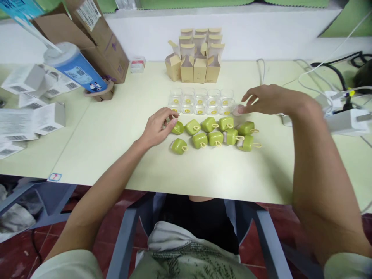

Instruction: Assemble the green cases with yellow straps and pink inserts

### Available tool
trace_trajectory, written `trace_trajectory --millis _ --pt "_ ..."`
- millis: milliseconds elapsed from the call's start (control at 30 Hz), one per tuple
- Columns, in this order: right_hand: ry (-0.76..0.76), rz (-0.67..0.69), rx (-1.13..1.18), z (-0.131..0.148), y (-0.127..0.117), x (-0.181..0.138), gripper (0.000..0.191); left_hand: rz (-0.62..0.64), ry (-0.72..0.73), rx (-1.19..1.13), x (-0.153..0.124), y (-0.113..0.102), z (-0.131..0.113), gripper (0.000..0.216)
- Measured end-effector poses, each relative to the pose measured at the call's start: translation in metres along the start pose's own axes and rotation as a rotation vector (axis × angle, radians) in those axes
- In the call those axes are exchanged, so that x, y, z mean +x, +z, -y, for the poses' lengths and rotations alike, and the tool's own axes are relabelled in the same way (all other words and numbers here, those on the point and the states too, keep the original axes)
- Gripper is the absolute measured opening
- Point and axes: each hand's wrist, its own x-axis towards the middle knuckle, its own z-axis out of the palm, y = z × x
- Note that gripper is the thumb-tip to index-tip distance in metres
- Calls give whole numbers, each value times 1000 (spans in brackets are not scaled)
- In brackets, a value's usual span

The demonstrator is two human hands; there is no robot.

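Left hand point(158, 126) reaches over the left end of the rows, loosely curled, thumb and forefinger parted; from where I watch, its thumb tip overlaps the first green case of the back row. Right hand point(266, 100) is at the opposite end, fingers bent and apart, thumb tip at a small pale, clear piece point(237, 111); the view is poor there, so I cannot tell whether it is pinched or only touched.

Containers: clear cups point(201, 101) stand close together, each showing a yellow mark. Small cardboard boxes point(200, 73) stand behind them near the white wall point(255, 35), flaps raised. At left I log a large brown carton point(116, 66), flaps open, and a blue tub point(83, 73) seated in a brown holder point(101, 94). White boxes point(49, 118) with barcodes lie heaped at the left of the table point(95, 147).

Counts: ten clear cups, two rows of five. Ten green cases point(215, 138), two loose rows of five, between the cups and the table's near edge; most show a pale loop point(240, 138). Cardboard boxes: I get four across the front, others overlapping behind. One white-and-red box point(137, 65) sits by the carton
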Motion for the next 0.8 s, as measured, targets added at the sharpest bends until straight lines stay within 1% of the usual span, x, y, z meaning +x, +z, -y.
trace_trajectory --millis 33,67,133,200,233,333,367,433,500,633,733,767,800 --pt "2 -22 -41 6 -5 -10 48 -8 19 15 0 0 0 45" --pt "-48 -60 -50 15 -8 -19 47 -16 38 26 0 1 1 46" --pt "-264 -151 11 38 -3 -34 36 -31 69 32 1 1 2 44" --pt "-474 -202 18 67 17 -42 31 -29 80 19 0 1 3 43" --pt "-535 -221 -22 81 30 -44 31 -21 77 9 0 1 3 42" --pt "-557 -255 -208 117 71 -43 34 7 55 -11 -1 0 1 43" --pt "-549 -257 -238 124 81 -41 35 12 49 -14 -1 0 1 44" --pt "-522 -253 -251 131 93 -38 37 19 45 -14 -1 0 -1 45" --pt "-488 -244 -205 129 95 -35 37 30 47 -2 -1 1 -1 47" --pt "-474 -233 -111 124 88 -33 38 20 66 29 -1 4 2 46" --pt "-461 -307 12 124 79 -35 43 -85 126 16 -2 6 2 39" --pt "-470 -340 108 124 76 -35 43 -133 148 -1 -1 7 1 38" --pt "-497 -360 232 123 73 -36 42 -175 166 -21 -1 7 -2 41"
